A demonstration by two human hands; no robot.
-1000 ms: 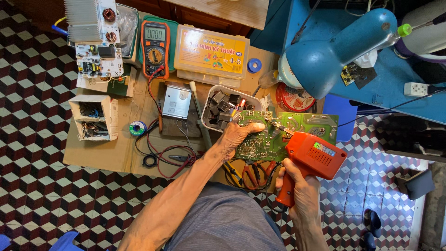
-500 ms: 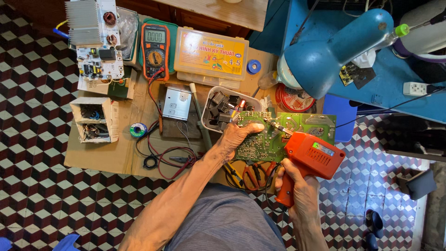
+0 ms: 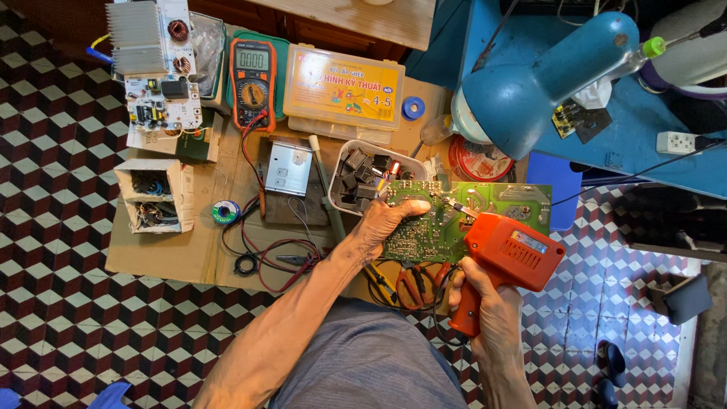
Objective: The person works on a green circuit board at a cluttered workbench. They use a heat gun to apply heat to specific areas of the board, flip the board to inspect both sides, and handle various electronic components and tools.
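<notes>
Nothing has moved since before: left hand [image 3: 388,225] grips the circuit board [image 3: 454,220], right hand [image 3: 485,299] clenches the orange soldering gun [image 3: 509,254], tip touching it.

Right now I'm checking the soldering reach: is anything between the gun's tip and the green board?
Nothing visible is. The right hand grips the orange soldering gun, whose tip meets the green circuit board near its upper middle. The left hand holds the board's left part, clear of the tip.
</notes>
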